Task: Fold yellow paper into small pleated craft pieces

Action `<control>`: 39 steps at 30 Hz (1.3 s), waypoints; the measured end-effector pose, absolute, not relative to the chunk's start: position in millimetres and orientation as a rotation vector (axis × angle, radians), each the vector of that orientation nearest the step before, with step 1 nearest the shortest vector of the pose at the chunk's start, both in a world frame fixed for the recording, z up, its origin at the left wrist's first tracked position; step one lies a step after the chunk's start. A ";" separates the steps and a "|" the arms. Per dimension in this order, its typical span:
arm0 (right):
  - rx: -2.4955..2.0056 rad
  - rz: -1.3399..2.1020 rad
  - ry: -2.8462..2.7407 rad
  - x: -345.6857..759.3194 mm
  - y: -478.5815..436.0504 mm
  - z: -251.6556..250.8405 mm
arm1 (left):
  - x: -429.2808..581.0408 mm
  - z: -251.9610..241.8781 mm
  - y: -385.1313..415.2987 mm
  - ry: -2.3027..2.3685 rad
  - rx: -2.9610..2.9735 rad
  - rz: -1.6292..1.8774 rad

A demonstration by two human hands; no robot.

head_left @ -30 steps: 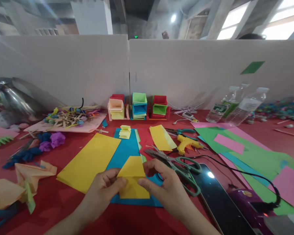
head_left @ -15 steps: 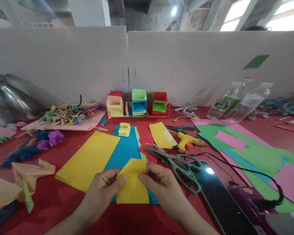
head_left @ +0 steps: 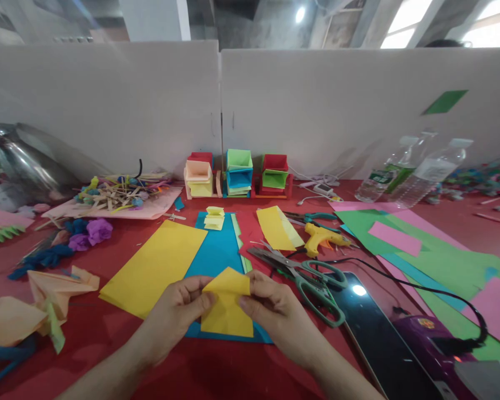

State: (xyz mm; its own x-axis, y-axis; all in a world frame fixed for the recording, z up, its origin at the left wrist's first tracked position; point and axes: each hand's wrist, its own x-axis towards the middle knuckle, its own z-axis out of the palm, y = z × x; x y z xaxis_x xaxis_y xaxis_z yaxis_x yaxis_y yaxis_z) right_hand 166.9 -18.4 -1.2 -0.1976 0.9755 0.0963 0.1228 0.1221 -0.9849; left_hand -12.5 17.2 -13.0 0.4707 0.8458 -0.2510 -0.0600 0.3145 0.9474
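Between my two hands is a small sheet of yellow paper [head_left: 227, 311], its upper part bent and rising to a blunt peak. My left hand [head_left: 182, 305] pinches its left edge between thumb and fingers. On the opposite edge, my right hand [head_left: 273, 305] grips it the same way. Beneath the held sheet lies blue paper [head_left: 216, 253], with a small pale-yellow folded paper piece [head_left: 214, 218] at its far end. Larger yellow sheets [head_left: 156, 266] rest to the left. Green-handled scissors [head_left: 306, 280] lie just beyond my right hand.
A phone [head_left: 379, 339], a purple device [head_left: 425, 344] with a black cord and a yellow glue gun [head_left: 323, 239] lie to the right. Folded paper boxes [head_left: 239, 178] stand at the back by the white partition [head_left: 316, 105]. Plastic bottles [head_left: 431, 172] are at back right, a metal kettle [head_left: 20, 161] back left.
The yellow paper's near edge has come up slightly, and its lower part looks shorter. Both hands keep their pinch on its sides. The whole view has shifted slightly.
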 end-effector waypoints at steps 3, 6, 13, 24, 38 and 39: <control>-1.166 1.173 -1.500 165.6 -19.4 -2.7 | -12.2 -12.5 16.2 0.864 1.126 0.691; -1.168 1.187 -1.504 165.3 -19.9 -3.8 | -11.2 -10.9 14.1 0.856 1.086 0.657; -1.087 1.225 -1.500 167.1 -16.8 -1.3 | -11.7 -8.5 13.6 0.893 0.914 0.660; -1.080 1.116 -1.746 173.3 -19.0 8.9 | -13.0 -9.3 16.3 0.853 0.765 0.699; -1.144 1.058 -1.639 164.1 -17.4 -5.7 | -12.7 -9.9 11.0 0.694 0.912 0.624; -1.142 1.047 -1.642 163.6 -17.2 -5.4 | -13.0 -10.5 11.0 0.704 0.908 0.629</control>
State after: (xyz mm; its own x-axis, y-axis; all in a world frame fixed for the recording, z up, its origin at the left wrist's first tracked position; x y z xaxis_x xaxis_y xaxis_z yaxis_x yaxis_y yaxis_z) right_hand 163.6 -17.2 -5.4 -0.2162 0.9598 0.1789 0.2426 0.2303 -0.9424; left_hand -13.0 11.0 -10.5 0.6149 0.7401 -0.2723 -0.1877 0.4727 0.8610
